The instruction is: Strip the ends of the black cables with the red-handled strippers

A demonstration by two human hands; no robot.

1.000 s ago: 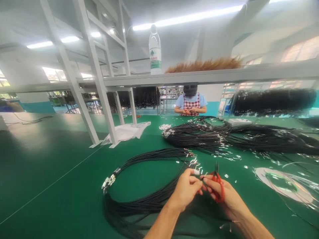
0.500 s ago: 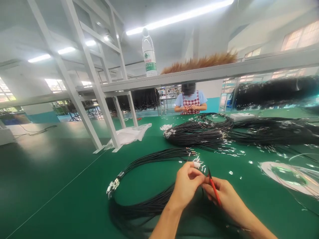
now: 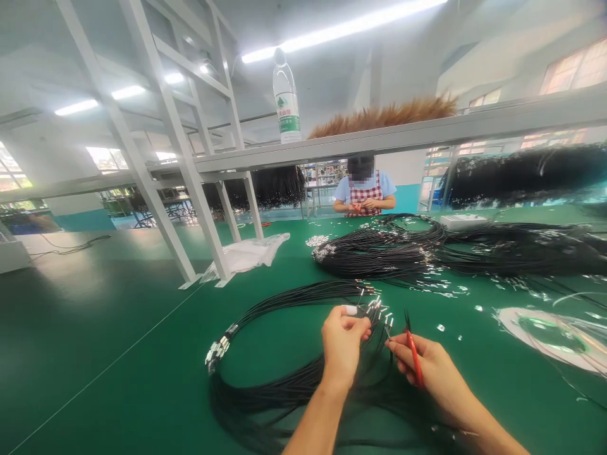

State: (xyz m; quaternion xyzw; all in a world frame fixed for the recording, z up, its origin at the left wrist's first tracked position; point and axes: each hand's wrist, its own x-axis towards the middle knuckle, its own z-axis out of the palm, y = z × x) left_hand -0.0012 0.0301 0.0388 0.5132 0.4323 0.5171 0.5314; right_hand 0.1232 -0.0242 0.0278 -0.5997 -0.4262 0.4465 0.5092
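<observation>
A loop of black cables [image 3: 279, 395] lies on the green table, its silver-tipped ends [image 3: 374, 306] gathered by my hands. My left hand [image 3: 342, 344], with a white cover on one finger, is closed at these ends, apparently around a black cable; its fingertips partly hide the grip. To its right, my right hand [image 3: 424, 363] is closed around red-handled snips [image 3: 414, 360], dark blades pointing up and away. A silver-tipped cable end [image 3: 388, 330] shows at the right thumb and fingertip. Silver clips [image 3: 218, 351] sit on the loop's left bend.
Behind the loop lies a larger pile of black cables [image 3: 379, 256], with small silver pieces [image 3: 317, 241] scattered nearby. A white spool [image 3: 512, 319] is at right. Shelf legs [image 3: 203, 234] and a plastic bag [image 3: 251, 253] stand left. A co-worker [image 3: 364, 193] works across the table.
My hands have moved apart: the left went slightly left toward the cable ends, the right slightly right with the snips. A silver-tipped end now shows at the right fingertips.
</observation>
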